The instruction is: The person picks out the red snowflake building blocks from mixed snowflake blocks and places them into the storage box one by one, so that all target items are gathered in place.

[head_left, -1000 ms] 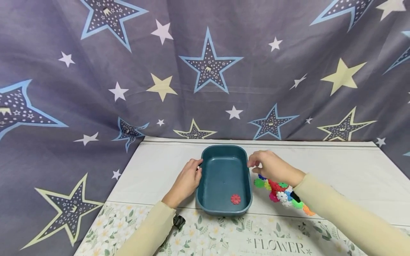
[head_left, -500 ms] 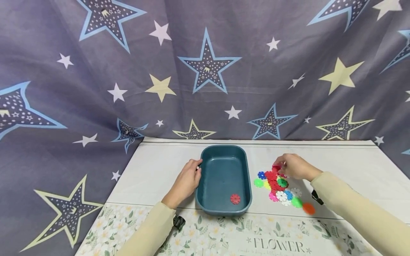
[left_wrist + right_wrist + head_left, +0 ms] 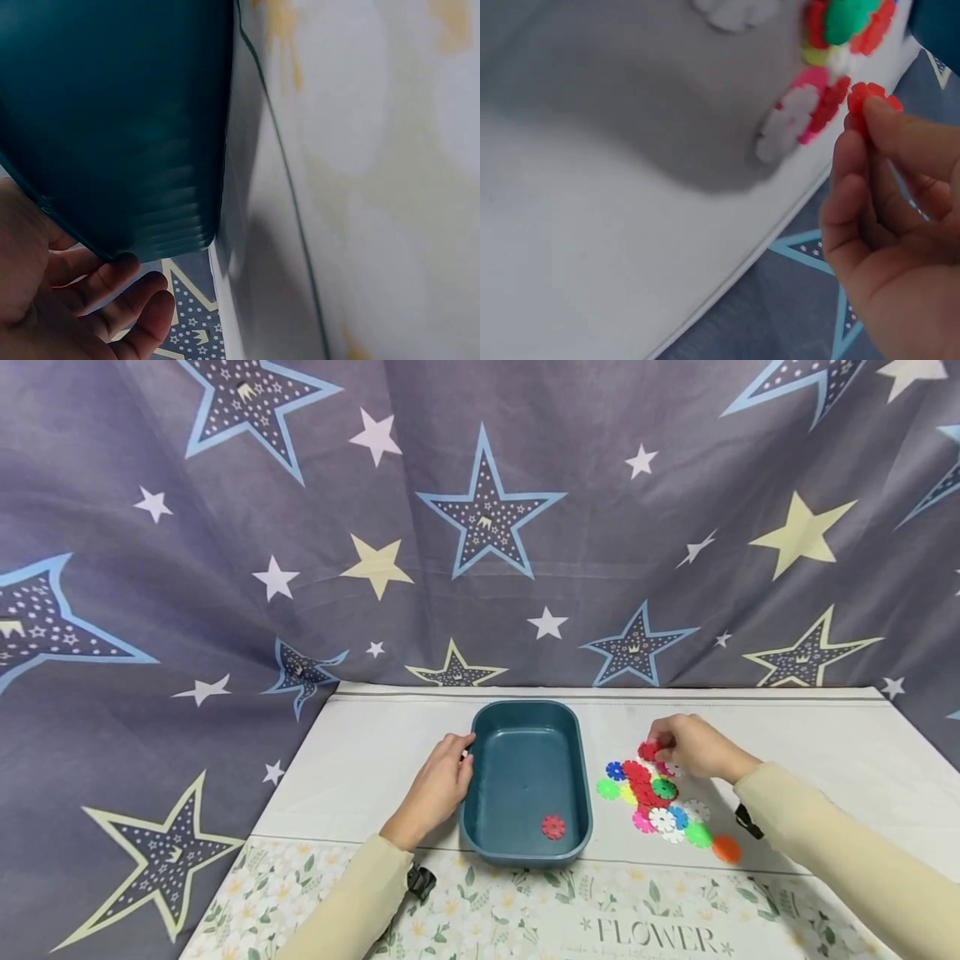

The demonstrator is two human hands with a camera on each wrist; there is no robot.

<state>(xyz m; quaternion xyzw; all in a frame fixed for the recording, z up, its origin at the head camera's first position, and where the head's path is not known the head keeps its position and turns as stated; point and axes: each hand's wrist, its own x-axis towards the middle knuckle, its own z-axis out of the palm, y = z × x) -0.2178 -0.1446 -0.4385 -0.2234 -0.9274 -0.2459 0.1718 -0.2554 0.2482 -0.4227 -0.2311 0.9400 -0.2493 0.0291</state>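
My left hand [image 3: 437, 783] is at the left side of a dark teal plastic tray [image 3: 467, 827], fingers relaxed and fingertips at its rim. In the left wrist view, the fingers [image 3: 112, 276] lie loosely along the tray's edge. On the right, my right hand [image 3: 693, 747] pinches a red flower-shaped interlocking disc [image 3: 871, 99] between thumb and fingers, above a pile of similar discs. One red disc [image 3: 553, 827] lies inside the tray near its front right corner. In the pile are a green disc [image 3: 664, 788], a blue disc [image 3: 615, 770] and a white disc [image 3: 662, 819].
An orange disc [image 3: 726, 849] lies at the pile's front right, beside a light green one [image 3: 698, 835]. The white tabletop [image 3: 390, 714] has a floral printed cloth [image 3: 480, 914] along its front. A grey star-patterned curtain [image 3: 330, 635] hangs behind and to the left.
My right hand has moved right from the tray's right edge to the pile and pinches a red disc there. The left hand and tray have stayed in place.
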